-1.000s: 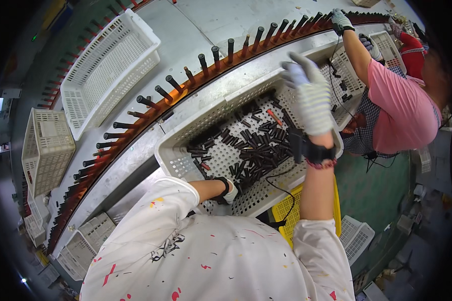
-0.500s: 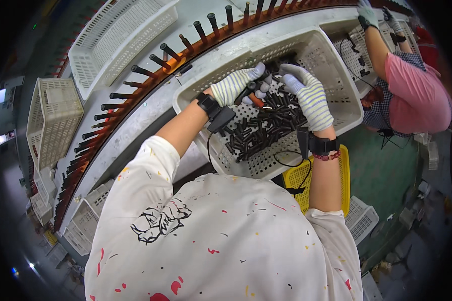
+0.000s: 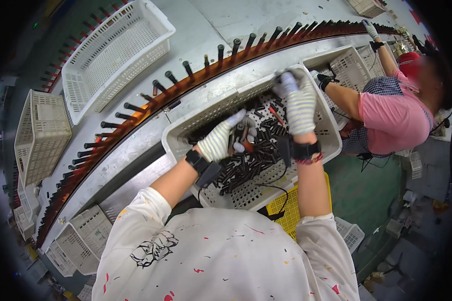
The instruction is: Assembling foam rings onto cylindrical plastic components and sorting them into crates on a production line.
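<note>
Both of my hands wear white gloves with pale stripes and greyish fingers. My left hand (image 3: 227, 136) is over the left half of a perforated white basket (image 3: 251, 203), closed around a few dark tubes (image 3: 241, 133), one with an orange-red part. Beneath it lies a loose heap of short black tubes (image 3: 246, 168). My right hand (image 3: 299, 98) is raised at the far right part of the basket, near its far rim. Its fingers are smeared by motion, so what they hold, if anything, does not show. A slim red piece (image 3: 276, 115) lies among the tubes below that hand.
Beyond the basket curves an orange-brown conveyor track (image 3: 213, 71) carrying upright dark tubes. White crates (image 3: 113, 60) stand across it on the left. A yellow basket (image 3: 286, 213) sits below mine. A co-worker in pink (image 3: 394, 120) works at the right beside another basket (image 3: 349, 70).
The view has shifted, showing more of the co-worker. My right hand has moved away from my left, toward the basket's far rim. My left hand keeps its hold on the tubes.
</note>
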Demonstrator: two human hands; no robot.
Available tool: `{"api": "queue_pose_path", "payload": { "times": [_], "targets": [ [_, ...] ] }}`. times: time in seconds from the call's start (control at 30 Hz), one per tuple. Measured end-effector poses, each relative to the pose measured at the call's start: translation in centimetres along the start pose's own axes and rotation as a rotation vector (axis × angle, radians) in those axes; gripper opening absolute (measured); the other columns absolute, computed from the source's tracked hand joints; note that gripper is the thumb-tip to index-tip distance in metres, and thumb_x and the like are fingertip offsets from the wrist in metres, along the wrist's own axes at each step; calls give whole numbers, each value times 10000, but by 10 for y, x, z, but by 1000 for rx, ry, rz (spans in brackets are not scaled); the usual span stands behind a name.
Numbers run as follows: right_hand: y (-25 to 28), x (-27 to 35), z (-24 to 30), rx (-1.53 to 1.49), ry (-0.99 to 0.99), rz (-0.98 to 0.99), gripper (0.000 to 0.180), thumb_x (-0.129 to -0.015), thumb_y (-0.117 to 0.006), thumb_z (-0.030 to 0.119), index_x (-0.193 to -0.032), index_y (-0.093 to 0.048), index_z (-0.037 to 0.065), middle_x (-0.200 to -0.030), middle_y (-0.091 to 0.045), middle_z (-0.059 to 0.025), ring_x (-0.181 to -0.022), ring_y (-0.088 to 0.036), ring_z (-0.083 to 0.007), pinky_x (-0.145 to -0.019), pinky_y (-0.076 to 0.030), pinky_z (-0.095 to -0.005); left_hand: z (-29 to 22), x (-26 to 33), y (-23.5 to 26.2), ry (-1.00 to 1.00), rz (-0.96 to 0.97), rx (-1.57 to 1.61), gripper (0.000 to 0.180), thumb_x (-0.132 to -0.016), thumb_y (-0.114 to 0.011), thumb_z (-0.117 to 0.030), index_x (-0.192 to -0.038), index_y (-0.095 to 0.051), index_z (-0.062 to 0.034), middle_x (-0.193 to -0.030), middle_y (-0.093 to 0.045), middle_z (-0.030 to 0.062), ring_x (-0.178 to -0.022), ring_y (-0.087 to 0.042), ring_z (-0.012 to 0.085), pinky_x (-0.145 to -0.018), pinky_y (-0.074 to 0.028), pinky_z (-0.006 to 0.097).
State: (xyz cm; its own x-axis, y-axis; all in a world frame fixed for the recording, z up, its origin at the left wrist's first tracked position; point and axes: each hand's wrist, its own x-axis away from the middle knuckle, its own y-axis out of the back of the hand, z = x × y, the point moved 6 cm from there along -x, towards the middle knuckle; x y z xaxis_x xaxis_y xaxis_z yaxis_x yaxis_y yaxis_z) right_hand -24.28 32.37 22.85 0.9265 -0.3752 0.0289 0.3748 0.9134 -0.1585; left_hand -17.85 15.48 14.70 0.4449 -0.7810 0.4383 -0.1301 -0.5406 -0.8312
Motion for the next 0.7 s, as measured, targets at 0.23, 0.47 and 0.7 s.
{"api": "queue_pose_path", "payload": {
  "times": [0.23, 0.47, 0.7],
  "targets": [
    [29, -137, 4, 178, 313, -64, 228, -858, -598, 2, -1081, -546, -2, -974, -637, -86, -838, -617, -142, -772, -500, -244, 52, 16, 10, 109, 3, 235, 281, -879, -588, -135, -1135, -534, -31, -1062, -610, 142, -1009, -613, 263, -719, -551, 298],
    [-23, -178, -38, 251, 361, 29, 191, -848, -598, -15, -1037, -567, -15, -960, -654, -95, -891, -616, -153, -817, -485, -265, 35, 15, 29, -18, -71, 247, 338, -873, -594, -107, -1184, -489, -27, -1108, -585, 145, -1085, -570, 263, -852, -504, 347],
    [-58, -151, -47, 239, 353, 176, 212, -862, -587, -1, -1075, -586, -4, -978, -660, -114, -902, -625, -175, -819, -492, -275, 5, 36, 29, -187, -145, -161, 299, -924, -555, -324, -1118, -497, -105, -955, -576, 26, -760, -512, 79, -560, -384, 180]
  ]
}}
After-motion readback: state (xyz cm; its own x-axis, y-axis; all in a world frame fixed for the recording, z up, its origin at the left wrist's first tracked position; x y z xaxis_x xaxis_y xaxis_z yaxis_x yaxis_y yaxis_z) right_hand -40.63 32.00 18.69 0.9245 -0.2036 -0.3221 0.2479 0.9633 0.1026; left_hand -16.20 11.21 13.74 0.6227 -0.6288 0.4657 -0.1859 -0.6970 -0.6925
